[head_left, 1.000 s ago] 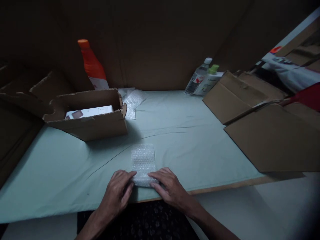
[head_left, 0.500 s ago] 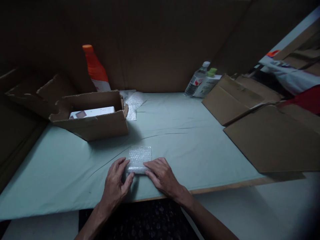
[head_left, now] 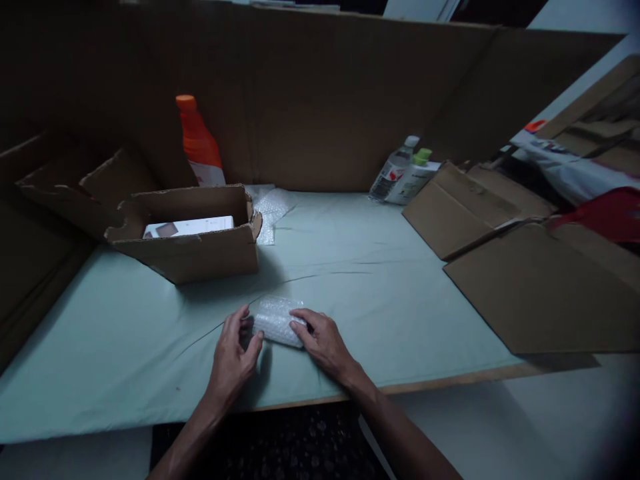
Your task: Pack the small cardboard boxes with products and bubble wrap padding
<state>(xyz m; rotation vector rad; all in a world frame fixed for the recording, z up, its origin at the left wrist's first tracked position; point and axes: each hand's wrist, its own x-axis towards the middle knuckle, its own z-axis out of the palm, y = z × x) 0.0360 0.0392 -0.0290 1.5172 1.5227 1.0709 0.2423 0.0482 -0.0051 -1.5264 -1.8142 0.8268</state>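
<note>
A small bundle rolled in clear bubble wrap [head_left: 277, 320] lies on the pale green cloth of the table [head_left: 380, 293], near its front edge. My left hand [head_left: 233, 357] grips the bundle's left end with curled fingers. My right hand [head_left: 323, 341] holds its right end, fingers bent over the top. What is inside the wrap is hidden.
An open cardboard box [head_left: 193, 250] with a white item [head_left: 193, 225] inside stands at the left. Behind it is an orange bottle [head_left: 199, 143] and loose bubble wrap [head_left: 270, 205]. Two bottles [head_left: 403, 177] lean at the back right. Flattened cardboard [head_left: 530, 293] covers the right side.
Both hands have rolled the flat strip of bubble wrap away from me into a compact bundle, moving forward on the table. The view has tilted up slightly.
</note>
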